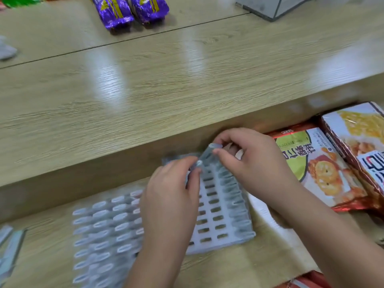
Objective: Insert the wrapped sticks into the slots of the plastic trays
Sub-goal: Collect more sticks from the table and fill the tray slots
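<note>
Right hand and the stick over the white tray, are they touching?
Touching. The head view shows the right hand pinching the top of the wrapped stick between thumb and fingertip, above the tray.

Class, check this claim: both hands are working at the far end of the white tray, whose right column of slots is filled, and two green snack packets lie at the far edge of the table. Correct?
Not quite. The snack packets are purple, not green, as the head view shows. Both the left hand and right hand do work at the far end of the white tray.

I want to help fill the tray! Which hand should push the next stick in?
Probably the right hand: it already pinches a stick at the far end of the tray, above empty slots. The left hand lies across the tray, touching that stick, better for steadying.
</note>
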Available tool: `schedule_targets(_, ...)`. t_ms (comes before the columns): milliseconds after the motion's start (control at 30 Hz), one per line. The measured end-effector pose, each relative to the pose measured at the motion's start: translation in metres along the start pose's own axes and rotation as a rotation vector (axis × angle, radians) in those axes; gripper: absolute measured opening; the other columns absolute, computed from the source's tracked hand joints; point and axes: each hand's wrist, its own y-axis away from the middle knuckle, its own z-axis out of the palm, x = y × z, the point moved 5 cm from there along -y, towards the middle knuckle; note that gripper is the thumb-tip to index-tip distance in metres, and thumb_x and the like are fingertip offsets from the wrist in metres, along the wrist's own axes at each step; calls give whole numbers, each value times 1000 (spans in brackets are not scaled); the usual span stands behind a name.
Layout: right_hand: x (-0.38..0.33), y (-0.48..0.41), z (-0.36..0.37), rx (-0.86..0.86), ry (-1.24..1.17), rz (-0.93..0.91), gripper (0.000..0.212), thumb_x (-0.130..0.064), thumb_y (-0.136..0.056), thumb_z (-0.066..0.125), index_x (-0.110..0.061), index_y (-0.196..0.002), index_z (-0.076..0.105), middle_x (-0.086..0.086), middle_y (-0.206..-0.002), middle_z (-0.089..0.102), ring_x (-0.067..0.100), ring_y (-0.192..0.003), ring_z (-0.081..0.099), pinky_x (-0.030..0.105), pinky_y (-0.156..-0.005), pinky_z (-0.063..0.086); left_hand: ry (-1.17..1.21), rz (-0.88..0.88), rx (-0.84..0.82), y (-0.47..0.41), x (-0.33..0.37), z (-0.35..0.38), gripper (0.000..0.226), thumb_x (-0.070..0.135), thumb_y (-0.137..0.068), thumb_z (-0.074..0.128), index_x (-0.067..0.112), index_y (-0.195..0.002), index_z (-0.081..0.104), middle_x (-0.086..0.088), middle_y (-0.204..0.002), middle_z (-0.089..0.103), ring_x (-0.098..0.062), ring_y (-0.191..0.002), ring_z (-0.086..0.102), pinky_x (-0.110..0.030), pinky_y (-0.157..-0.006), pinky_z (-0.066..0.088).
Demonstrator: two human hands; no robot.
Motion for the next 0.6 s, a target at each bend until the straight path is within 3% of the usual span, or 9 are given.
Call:
schedule_targets(400,6,-1,6,15,156,-70,14,-44,-84,62,-38,-92,71,-19,-73,38,-1,-72,40,19,-54,33,-76,68,-39,-15,0,5,15,28,-88,70,30,-103,73,21,-91,71,-10,-79,58,-24,-62,42)
schedule_targets(533,3,0,7,36,239,-77,12,-42,-83,63,-38,-93,69,-14,-77,45,5,-67,48,13,-49,25,-155,136,-83,-15,3,11,13,30,-88,70,32,-100,73,21,-92,71,-12,-78,57,-30,-53,50)
schedule_targets(600,-2,-1,8,39,306,-100,12,-42,-82,62,-37,-91,69,-11,-77,50,12,-63,56,17,-45,26,-208,180,-104,-14,5,14,12,29,-86,71,31,-97,73,19,-86,72,-15,-75,57,-31,-48,50)
